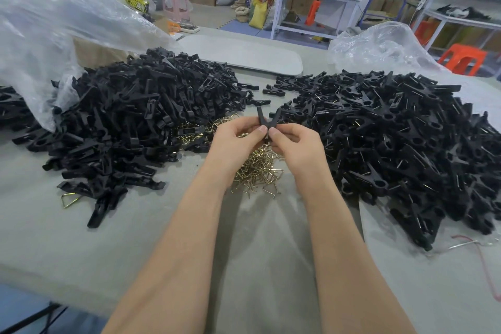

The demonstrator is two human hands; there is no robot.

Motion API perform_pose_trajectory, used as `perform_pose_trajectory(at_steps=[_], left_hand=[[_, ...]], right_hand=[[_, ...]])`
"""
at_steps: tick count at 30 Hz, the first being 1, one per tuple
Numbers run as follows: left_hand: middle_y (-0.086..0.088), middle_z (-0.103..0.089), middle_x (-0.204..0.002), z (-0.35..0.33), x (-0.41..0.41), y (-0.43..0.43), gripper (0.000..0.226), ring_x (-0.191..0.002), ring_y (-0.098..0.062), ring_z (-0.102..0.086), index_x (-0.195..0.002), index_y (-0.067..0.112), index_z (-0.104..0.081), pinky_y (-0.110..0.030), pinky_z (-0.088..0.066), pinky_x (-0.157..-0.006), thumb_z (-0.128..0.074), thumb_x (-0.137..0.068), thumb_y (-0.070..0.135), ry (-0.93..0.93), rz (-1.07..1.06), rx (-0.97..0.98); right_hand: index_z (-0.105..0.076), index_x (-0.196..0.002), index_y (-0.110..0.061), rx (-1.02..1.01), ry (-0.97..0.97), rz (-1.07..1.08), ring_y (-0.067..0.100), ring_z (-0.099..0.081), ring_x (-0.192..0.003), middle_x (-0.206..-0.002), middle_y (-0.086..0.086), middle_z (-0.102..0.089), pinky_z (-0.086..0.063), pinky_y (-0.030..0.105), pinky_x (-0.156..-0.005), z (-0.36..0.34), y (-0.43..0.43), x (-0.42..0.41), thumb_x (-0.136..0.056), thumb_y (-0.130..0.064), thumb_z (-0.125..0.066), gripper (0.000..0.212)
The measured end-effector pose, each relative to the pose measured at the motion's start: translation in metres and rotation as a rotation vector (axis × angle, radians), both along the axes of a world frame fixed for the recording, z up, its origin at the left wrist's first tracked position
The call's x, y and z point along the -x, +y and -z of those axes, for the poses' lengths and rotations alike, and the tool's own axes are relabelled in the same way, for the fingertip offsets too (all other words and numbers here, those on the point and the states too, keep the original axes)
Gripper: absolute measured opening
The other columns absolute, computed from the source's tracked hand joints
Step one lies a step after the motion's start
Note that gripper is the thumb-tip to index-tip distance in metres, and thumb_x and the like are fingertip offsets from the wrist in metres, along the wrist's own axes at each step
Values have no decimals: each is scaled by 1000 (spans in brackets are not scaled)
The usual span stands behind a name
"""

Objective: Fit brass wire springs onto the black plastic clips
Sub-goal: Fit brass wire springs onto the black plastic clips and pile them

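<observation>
A black plastic clip (pixel 263 120) stands upright, its two arms splayed upward in a V and its lower end hidden between the thumbs. The left hand (pixel 238 141) and the right hand (pixel 294 145) both pinch that lower end, thumb tips nearly touching. It is held just above a heap of brass wire springs (pixel 259 169) on the grey table (pixel 81 238). A pile of black clip parts (pixel 130 122) lies to the left, and another pile of clips (pixel 401 149), with wire showing among them, to the right.
</observation>
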State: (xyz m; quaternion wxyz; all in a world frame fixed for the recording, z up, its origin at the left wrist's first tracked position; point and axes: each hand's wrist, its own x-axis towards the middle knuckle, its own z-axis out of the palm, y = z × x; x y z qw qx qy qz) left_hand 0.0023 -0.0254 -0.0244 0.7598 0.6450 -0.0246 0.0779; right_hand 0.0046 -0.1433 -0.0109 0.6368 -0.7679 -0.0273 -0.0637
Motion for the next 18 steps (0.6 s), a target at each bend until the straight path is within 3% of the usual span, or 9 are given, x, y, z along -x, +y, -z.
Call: perform_pose_trajectory(at_steps=[4,8,11,13,15,18], left_hand=[[-2,-71,-101,-4,2,-2,18,-90,-5,-67,-104,13,-69,-15,-51,-77,-54,-95,8,22,9,17],[-2,-70,-100,-9,5,-4,15,-88,-7,-65,-101,17,-68,-20,-53,-79,-55,-96,17,-19,-12,-42],[14,-69,-91,-10,7,-3,11,-76,10,-61,-98,29,-67,-7,-46,-70,-56,-95,26,-58,-36,-147],[20,-69,-81,-11,8,-1,12,-70,14,-58,-93,29,-68,-3,-42,-65,-56,-95,27,-63,-61,-165],[22,-68,-74,-10,8,0,15,-66,12,-57,-86,30,-68,-9,-43,-69,-56,-95,27,-44,-70,-148],[14,-68,-75,-9,5,-3,11,-66,7,-58,-87,21,-69,-20,-46,-75,-61,-92,28,10,-76,-124]], right_hand=[[-65,-78,-23,-116,3,-26,9,-61,-70,-71,-3,-66,-54,21,-72,-1,-2,1,-90,-8,-62,20],[-71,-99,-7,-126,-14,-101,16,-65,-82,-88,10,-70,-55,27,-80,-3,2,2,-96,-7,-51,19],[-68,-107,-2,-56,-45,-117,7,-60,-72,-84,8,-66,-53,24,-75,-3,4,3,-98,-8,-48,23],[-69,-101,-6,-41,-59,-109,0,-59,-61,-76,1,-65,-52,18,-66,-3,3,3,-96,-8,-51,19],[-68,-89,-8,-86,-29,-100,1,-59,-56,-68,0,-62,-52,17,-60,-5,3,4,-95,-10,-55,14],[-65,-77,-14,-40,19,-1,7,-60,-57,-64,-2,-62,-54,27,-60,-4,3,3,-91,-19,-62,15]])
